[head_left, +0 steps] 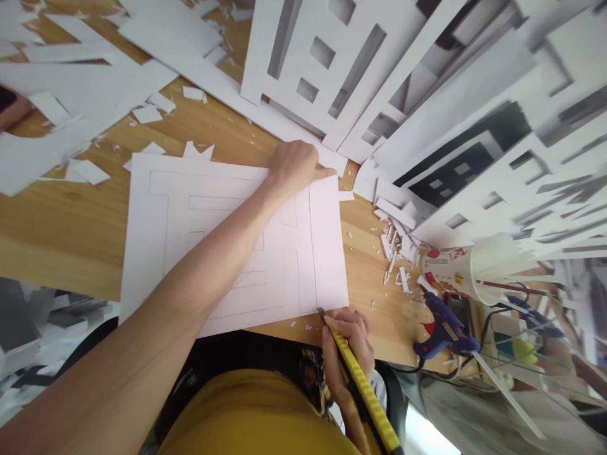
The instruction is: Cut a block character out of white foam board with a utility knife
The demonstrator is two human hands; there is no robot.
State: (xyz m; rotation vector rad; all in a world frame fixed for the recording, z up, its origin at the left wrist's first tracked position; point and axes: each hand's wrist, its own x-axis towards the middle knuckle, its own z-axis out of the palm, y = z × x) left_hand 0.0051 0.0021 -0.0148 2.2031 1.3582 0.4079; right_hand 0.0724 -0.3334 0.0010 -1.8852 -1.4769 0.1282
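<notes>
A white board (142,240) with pencilled rectangles and long lines lies flat on the wooden table. My left hand (296,164) presses on its far edge, the thumb stretched to the right and the fingers curled, partly hidden. The left forearm crosses the board and covers some of the drawing. In my right hand (351,338) is a yellow and black utility knife (363,379), held like a pen. Its blade tip meets the board at the near edge, by the lower end of a long pencilled line close to the right side.
White panels with cut-out windows (322,52) stand beyond the board. Scraps (148,114) litter the wooden table (61,221). To the right are a paper cup (448,268) on its side and a blue glue gun (443,328) with a cord. Another person's hand (14,110) shows far left.
</notes>
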